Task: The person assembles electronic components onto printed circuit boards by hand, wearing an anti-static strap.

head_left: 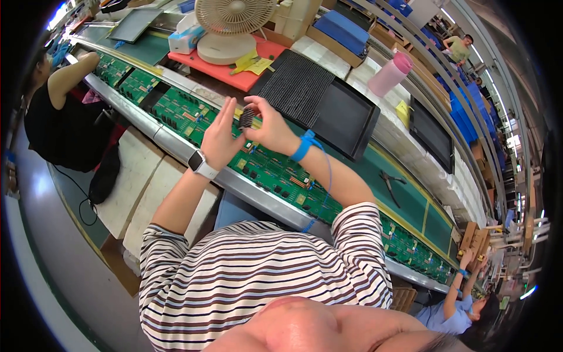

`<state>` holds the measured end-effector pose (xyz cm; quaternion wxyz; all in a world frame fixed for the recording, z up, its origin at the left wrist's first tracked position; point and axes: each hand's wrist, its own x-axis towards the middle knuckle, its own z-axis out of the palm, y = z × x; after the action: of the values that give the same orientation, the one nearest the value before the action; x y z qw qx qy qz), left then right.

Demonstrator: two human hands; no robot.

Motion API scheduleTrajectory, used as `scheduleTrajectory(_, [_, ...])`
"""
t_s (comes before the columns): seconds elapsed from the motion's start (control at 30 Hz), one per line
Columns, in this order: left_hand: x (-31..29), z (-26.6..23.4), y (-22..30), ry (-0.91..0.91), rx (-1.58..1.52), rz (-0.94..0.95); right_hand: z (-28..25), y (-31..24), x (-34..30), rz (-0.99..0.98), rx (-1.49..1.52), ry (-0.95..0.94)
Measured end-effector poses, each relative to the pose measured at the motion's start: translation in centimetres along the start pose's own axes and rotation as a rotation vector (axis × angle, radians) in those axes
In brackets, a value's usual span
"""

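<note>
My right hand [271,125] pinches a small block of dark, ribbed parts [246,119] between thumb and fingers, above the line of green circuit boards [182,111]. Beside it, my left hand [221,136] has its fingers stretched out and pressed near the block; its thumb points toward the block's lower end, and I cannot make out whether it touches. Just beyond my hands lies a black tray [346,124], its left part filled with close rows of similar dark parts [296,87]. A blue wrist strap [303,146] with a cord circles my right wrist.
Pliers [392,186] lie on the green surface at right. A fan [230,29], a tissue box [186,36] and yellow paper [252,62] stand on a red board. A pink bottle [390,75] is beyond the tray. Co-workers sit at far left and lower right.
</note>
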<state>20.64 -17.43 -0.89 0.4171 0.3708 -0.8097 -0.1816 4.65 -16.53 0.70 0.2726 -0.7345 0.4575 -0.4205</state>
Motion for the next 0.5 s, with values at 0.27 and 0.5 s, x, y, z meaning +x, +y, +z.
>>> scheduleTrajectory(0.27, [-0.1,-0.7,-3.4,0.031,0.139,-0.139,5.2,-0.4,2.7,0.109,-0.091,0.046])
scheduleTrajectory(0.5, [0.4,-1.2,-6.3,0.101,0.034,-0.226,6.6,0.1,4.6,0.272,0.121,-0.074])
